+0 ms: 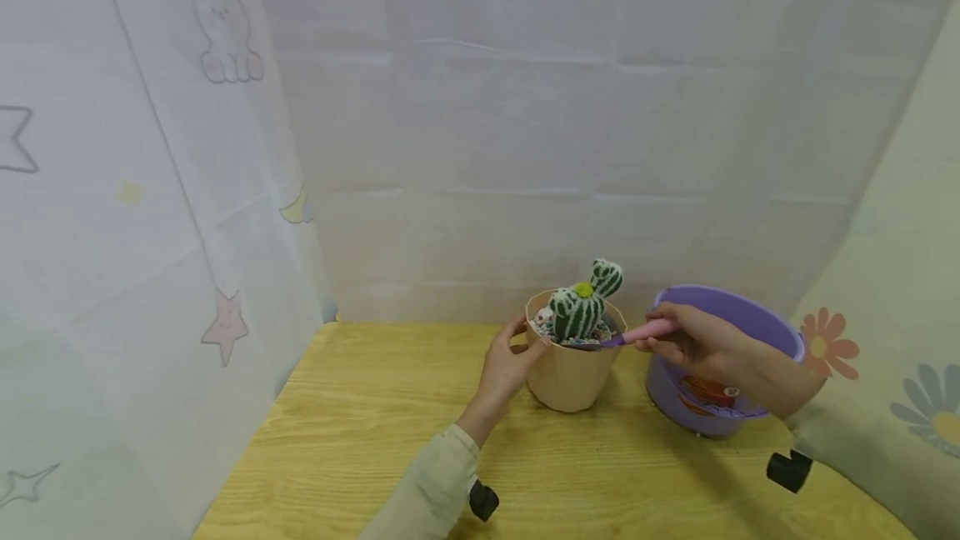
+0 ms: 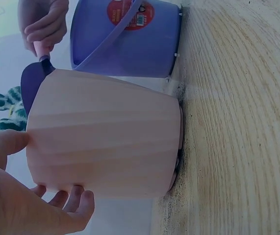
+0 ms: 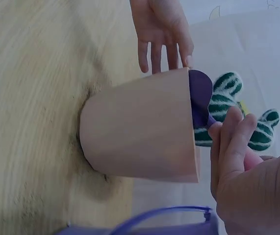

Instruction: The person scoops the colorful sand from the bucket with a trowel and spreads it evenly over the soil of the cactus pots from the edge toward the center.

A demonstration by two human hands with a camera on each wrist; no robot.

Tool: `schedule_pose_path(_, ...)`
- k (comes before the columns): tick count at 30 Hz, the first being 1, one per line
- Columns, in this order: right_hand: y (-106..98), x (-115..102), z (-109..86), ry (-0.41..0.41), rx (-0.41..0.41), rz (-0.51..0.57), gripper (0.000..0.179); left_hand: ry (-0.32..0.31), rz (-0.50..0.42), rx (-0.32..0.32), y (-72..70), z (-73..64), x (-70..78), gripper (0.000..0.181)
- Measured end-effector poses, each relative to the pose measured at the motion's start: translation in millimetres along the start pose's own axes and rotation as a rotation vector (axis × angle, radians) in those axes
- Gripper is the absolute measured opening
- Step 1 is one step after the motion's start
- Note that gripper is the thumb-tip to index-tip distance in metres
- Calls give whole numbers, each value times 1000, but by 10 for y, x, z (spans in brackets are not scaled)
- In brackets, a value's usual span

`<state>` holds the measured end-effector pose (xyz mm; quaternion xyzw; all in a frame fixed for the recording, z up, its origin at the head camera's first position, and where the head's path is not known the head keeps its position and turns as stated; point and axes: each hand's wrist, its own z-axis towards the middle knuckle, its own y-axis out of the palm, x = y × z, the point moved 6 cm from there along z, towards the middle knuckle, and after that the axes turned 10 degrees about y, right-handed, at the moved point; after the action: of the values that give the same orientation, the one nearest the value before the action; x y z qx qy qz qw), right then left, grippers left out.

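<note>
Striped cactus is set in a peach flowerpot, stood upright on the bench beside a purple bucket. Pot is held by the left hand, thumb at rim, fingers bent against the wall. Pink-handled trowel is gripped in the right hand, blade at the rim. Step judged: gravel being added or levelled; care would be needed to keep the cactus unknocked. Cactus is green, fuzzy-white striped, yellow-flowered, one arm tilted outward.

White-striped green cactus, peach pot, pink-handled purple trowel, purple bucket
</note>
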<state>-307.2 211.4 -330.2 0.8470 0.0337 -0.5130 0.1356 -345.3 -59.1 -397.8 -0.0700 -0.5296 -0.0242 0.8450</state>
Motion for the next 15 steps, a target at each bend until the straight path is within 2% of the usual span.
schedule_pose_path(8,-198,-167,-95,-20,55,-70,47,-14,13,-11,21,-2,0,70)
schedule_pose_path(12,-274,-245,-101,-33,32,-97,47,-12,0,-7,16,-8,10,67)
schedule_pose_path(15,-302,-330,-98,-67,22,-165,51,-15,-6,-1,8,-21,6,68)
